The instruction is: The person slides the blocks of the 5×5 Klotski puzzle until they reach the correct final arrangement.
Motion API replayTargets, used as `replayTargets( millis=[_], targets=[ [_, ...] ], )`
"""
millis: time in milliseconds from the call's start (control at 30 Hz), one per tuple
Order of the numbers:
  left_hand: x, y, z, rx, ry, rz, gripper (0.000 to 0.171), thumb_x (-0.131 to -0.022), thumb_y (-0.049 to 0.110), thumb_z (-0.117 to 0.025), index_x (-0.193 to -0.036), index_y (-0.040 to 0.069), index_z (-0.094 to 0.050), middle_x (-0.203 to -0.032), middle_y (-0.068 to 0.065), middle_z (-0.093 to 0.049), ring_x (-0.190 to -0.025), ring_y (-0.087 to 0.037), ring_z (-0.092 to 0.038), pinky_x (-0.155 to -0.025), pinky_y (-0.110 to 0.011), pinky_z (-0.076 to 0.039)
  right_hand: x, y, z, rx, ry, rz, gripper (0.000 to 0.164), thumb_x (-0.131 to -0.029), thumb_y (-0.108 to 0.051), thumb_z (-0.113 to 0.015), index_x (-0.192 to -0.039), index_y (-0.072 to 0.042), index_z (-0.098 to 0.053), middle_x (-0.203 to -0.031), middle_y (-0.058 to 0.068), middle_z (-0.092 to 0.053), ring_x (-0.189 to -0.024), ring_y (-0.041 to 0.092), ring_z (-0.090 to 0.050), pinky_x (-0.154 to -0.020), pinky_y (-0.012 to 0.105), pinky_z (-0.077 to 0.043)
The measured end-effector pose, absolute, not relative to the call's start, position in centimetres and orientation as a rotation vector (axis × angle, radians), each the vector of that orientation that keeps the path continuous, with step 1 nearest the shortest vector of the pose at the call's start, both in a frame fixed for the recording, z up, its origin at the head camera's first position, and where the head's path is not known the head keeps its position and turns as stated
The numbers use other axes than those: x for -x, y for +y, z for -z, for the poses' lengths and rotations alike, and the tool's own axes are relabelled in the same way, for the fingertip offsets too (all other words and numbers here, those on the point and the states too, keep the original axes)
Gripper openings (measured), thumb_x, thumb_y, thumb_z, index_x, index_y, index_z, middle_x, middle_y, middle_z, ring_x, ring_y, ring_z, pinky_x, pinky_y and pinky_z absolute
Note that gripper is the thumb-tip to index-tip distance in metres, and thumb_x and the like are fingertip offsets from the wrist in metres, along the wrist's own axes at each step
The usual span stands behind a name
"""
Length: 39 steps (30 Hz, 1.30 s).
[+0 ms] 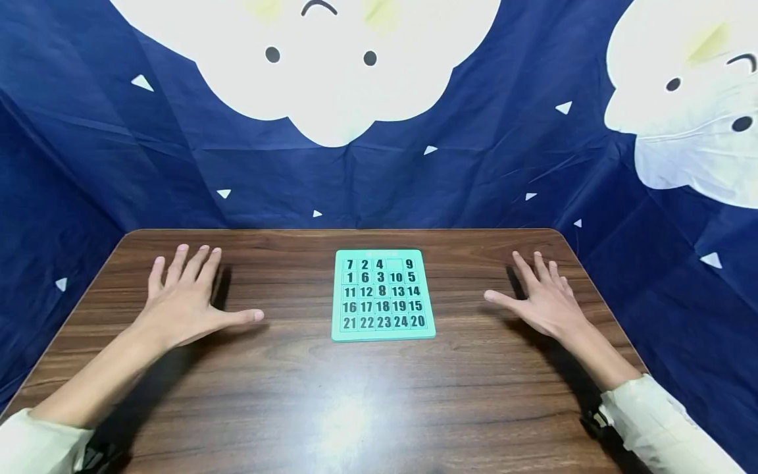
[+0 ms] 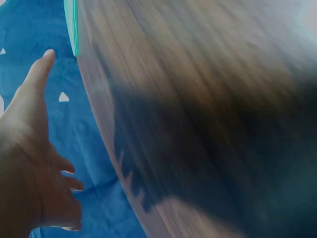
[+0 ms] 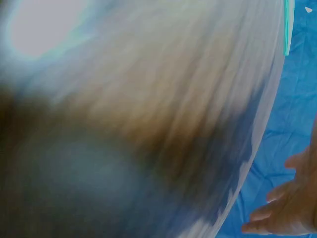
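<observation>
A mint-green sliding number puzzle (image 1: 383, 332) lies flat near the middle of the table, its numbered side up. The top row reads 7, 2, 4, a blank slot, then 9. To its left, my left hand (image 1: 183, 309) hovers over the wood with fingers spread and the thumb pointing toward the puzzle. My right hand (image 1: 545, 303) is held apart on the other side, fingers spread and thumb extended inward. Neither hand touches the puzzle. In the left wrist view only the puzzle's edge (image 2: 72, 25) shows; the right wrist view catches a thin strip of the puzzle (image 3: 287, 29).
The brown wood-grain table (image 1: 284, 408) has rounded far corners and a bright glare spot near its front. Close behind it hangs a dark blue cloth (image 1: 379, 178) with white cloud shapes and small triangles, which also runs along both sides.
</observation>
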<state>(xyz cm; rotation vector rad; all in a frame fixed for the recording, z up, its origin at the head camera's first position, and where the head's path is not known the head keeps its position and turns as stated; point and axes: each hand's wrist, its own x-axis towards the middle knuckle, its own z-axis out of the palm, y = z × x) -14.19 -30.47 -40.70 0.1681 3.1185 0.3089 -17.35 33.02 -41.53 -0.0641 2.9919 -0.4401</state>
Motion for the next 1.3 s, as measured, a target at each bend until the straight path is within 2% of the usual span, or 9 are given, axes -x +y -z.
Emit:
replayTargets(
  millis=[133,400,700,933,1100,1300],
  targets=[
    [14.9,-28.8,40.4,-0.223,3.085,-0.321,0.156,-0.076,0.099,-0.074,-0.179,-0.003,-0.016,-0.184,-0.033,-0.023,-0.173,-0.058,-0.007,-0.136,-0.078,0.008,17.8,31.8,41.4,0.112,2.993,0.43,0.12,-0.096,-0.091,-0.058,-0.184,-0.022,-0.013,-0.187,0.034,-0.008,-0.169,0.068,-0.01,-0.13,0.088,-0.018],
    [16.3,-25.3,40.1,-0.327,3.017,-0.385,0.157,-0.075,0.101,-0.072,-0.179,-0.003,-0.019,-0.185,-0.031,-0.022,-0.174,-0.053,-0.015,-0.14,-0.073,-0.008,18.4,29.4,41.3,0.183,2.994,0.438,0.117,-0.096,-0.092,-0.057,-0.183,-0.024,-0.021,-0.187,0.028,-0.019,-0.166,0.069,-0.023,-0.129,0.087,-0.025],
    [17.4,-22.6,41.0,-0.41,2.973,-0.403,0.158,-0.074,0.105,-0.069,-0.179,-0.003,-0.02,-0.186,-0.03,-0.022,-0.175,-0.051,-0.017,-0.142,-0.07,-0.011,19.0,27.0,41.4,0.267,2.963,0.463,0.113,-0.097,-0.092,-0.056,-0.182,-0.022,-0.028,-0.188,0.025,-0.019,-0.169,0.064,-0.021,-0.136,0.08,-0.02],
    [17.9,-21.0,41.9,-0.478,2.93,-0.404,0.16,-0.071,0.105,-0.071,-0.178,-0.003,-0.022,-0.186,-0.03,-0.023,-0.174,-0.051,-0.019,-0.143,-0.068,-0.012,19.3,25.3,41.6,0.337,2.954,0.451,0.111,-0.097,-0.092,-0.055,-0.181,-0.023,-0.031,-0.189,0.023,-0.02,-0.17,0.063,-0.021,-0.134,0.083,-0.022],
    [18.2,-19.9,42.1,-0.508,2.892,-0.427,0.157,-0.073,0.102,-0.074,-0.179,-0.001,-0.022,-0.186,-0.029,-0.023,-0.174,-0.052,-0.02,-0.142,-0.07,-0.014,19.6,24.4,41.7,0.389,2.94,0.471,0.111,-0.097,-0.092,-0.056,-0.18,-0.022,-0.034,-0.189,0.023,-0.021,-0.174,0.053,-0.021,-0.138,0.077,-0.02],
    [18.6,-18.6,42.3,-0.577,2.863,-0.424,0.161,-0.068,0.102,-0.076,-0.179,-0.002,-0.022,-0.187,-0.025,-0.024,-0.175,-0.049,-0.019,-0.141,-0.07,-0.018,19.8,23.4,41.8,0.431,2.92,0.508,0.114,-0.094,-0.094,-0.058,-0.182,-0.028,-0.029,-0.19,0.019,-0.02,-0.176,0.048,-0.019,-0.14,0.074,-0.018]
  ],
)
